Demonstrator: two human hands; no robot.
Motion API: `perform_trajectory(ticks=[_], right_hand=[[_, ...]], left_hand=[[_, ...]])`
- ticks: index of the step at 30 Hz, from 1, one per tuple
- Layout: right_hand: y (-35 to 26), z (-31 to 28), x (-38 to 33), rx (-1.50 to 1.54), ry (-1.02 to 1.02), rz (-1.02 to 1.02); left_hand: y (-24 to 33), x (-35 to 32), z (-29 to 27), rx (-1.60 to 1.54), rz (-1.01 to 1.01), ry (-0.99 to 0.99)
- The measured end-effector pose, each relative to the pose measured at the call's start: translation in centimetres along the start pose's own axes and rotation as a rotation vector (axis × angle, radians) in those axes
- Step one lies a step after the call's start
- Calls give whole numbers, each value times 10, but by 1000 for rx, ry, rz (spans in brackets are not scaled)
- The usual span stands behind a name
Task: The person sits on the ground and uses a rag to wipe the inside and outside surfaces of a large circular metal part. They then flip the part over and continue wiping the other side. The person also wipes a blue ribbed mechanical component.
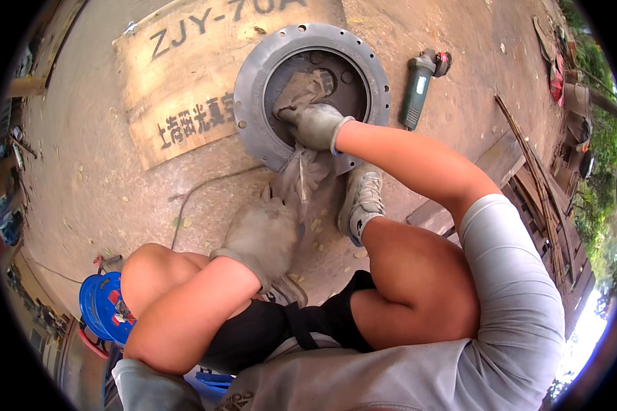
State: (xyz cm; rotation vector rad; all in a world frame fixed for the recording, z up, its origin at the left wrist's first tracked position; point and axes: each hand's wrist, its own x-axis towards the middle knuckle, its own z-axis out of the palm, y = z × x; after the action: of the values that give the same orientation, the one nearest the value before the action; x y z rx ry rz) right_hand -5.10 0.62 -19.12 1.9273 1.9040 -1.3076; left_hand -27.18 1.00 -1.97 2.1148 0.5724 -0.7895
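Observation:
I squat over a round grey metal flange [253, 65] with bolt holes that lies on the dirt ground. My right hand [315, 125], in a dirty grey work glove, presses a grey rag [307, 85] against the flange's inner disc. My left hand [262, 236], also gloved, hangs over my left knee, with the rag's loose tail [301, 179] trailing toward its fingertips; whether it grips the tail I cannot tell. My shoe [363, 198] stands just below the flange's rim.
A green angle grinder [418, 82] lies right of the flange. A wooden board with painted lettering [178, 103] lies under the flange's left side. A blue cable reel [103, 305] sits at lower left. Wooden planks and pallets [541, 198] lie on the right.

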Motion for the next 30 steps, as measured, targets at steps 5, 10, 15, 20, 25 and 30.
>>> perform_trajectory(ticks=[5,10,15,20,25,30], right_hand=[[10,8,12,-286,-7,-141],[-2,24,30,-214,132,-11],[-29,-23,40,-304,-78,38],[-7,-19,48,12,-111,173],[23,12,29,485,40,167],[49,36,33,102,263,-250]], left_hand=[[9,-8,-5,40,5,-65],[12,-8,3,122,96,-11],[11,-9,-7,114,49,-51],[0,-16,-4,92,31,0],[4,-20,-6,144,81,41],[7,-24,1,137,102,58]])
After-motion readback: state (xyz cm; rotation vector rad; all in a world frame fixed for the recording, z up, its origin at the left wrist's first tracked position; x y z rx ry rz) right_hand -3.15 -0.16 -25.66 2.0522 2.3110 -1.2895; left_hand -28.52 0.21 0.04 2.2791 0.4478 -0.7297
